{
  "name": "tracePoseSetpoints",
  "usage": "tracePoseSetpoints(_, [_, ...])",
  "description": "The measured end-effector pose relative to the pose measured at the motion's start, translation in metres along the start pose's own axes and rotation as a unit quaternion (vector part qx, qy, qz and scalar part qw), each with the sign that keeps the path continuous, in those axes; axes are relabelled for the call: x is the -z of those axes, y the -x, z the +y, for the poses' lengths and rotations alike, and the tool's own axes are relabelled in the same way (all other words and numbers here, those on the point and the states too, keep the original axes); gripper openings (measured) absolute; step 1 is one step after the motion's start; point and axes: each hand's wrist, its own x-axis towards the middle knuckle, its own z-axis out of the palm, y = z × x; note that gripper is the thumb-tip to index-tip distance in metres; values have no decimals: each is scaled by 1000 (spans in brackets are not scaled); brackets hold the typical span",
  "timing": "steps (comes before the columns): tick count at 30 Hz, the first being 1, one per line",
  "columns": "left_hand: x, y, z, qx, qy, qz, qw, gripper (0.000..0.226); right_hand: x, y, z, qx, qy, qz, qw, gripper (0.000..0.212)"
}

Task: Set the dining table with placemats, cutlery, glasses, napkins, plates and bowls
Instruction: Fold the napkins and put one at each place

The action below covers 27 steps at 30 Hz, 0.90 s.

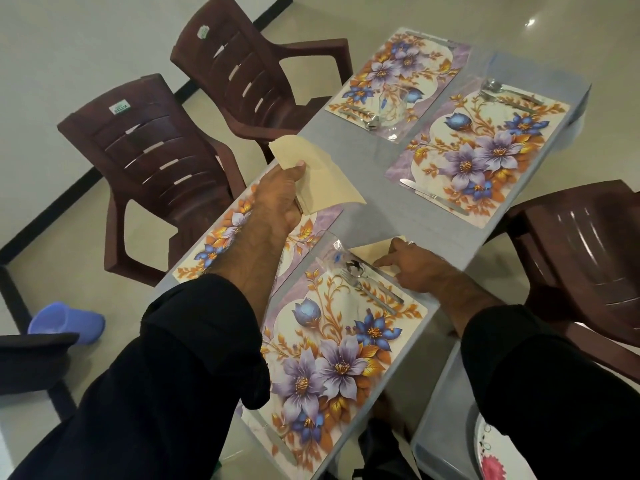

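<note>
Several floral placemats lie on the glass table [377, 216]. My left hand [280, 195] holds cream napkins [322, 178] above the near-left placemat [221, 233]. My right hand [412, 268] touches a cream napkin [374, 251] lying at the far edge of the near placemat [332, 351], index finger stretched along it. A clear glass [332, 251], a spoon [360, 271] and a fork [363, 289] sit beside that napkin. A knife [277, 441] lies at this mat's near end. The far-right placemat [485, 150] carries a knife [433, 197], fork and spoon. On the far-left placemat [398, 71] are a glass [393, 105] and cutlery.
Brown plastic chairs stand at the left [152, 161], the far left [249, 71] and the right [581, 254]. A flowered plate [491, 455] shows at the bottom right. A blue plastic tub [65, 320] lies on the floor at left.
</note>
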Motion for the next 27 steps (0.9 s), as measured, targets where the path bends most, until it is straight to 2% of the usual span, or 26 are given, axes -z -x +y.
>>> tracePoseSetpoints(9, [1, 12, 4, -3, 1, -7, 1000, 41, -8, 6, 7, -8, 13, -5, 1000, 62])
tracePoseSetpoints(11, [1, 18, 6, -4, 1, -12, 1000, 41, -8, 8, 8, -5, -15, 7, 1000, 60])
tracePoseSetpoints(13, [3, 24, 9, -9, -1, -23, 1000, 41, -1, 9, 8, -2, -117, 75, 990, 53])
tracePoseSetpoints(14, [5, 28, 11, -11, -3, -34, 999, 40, 10, 11, 6, -8, -201, 119, 972, 51])
tracePoseSetpoints(16, [12, 38, 16, -9, -9, -71, 997, 38, 42, 18, -4, -16, -386, 173, 906, 46])
tracePoseSetpoints(18, [20, 50, 23, -16, -18, -122, 992, 36, 80, 24, -20, -9, -535, 162, 829, 32])
tracePoseSetpoints(20, [28, 65, 30, -33, -35, -160, 986, 34, 112, 33, -45, 5, -608, 127, 784, 28])
tracePoseSetpoints(23, [44, 85, 38, -54, -38, -180, 982, 29, 142, 47, -87, 26, -641, 74, 764, 57])
tracePoseSetpoints(24, [52, 91, 38, -61, -35, -179, 981, 27, 146, 52, -101, 33, -641, 68, 764, 61])
tracePoseSetpoints(27, [83, 111, 35, -74, -33, -161, 984, 27, 141, 67, -138, 53, -627, 86, 773, 49])
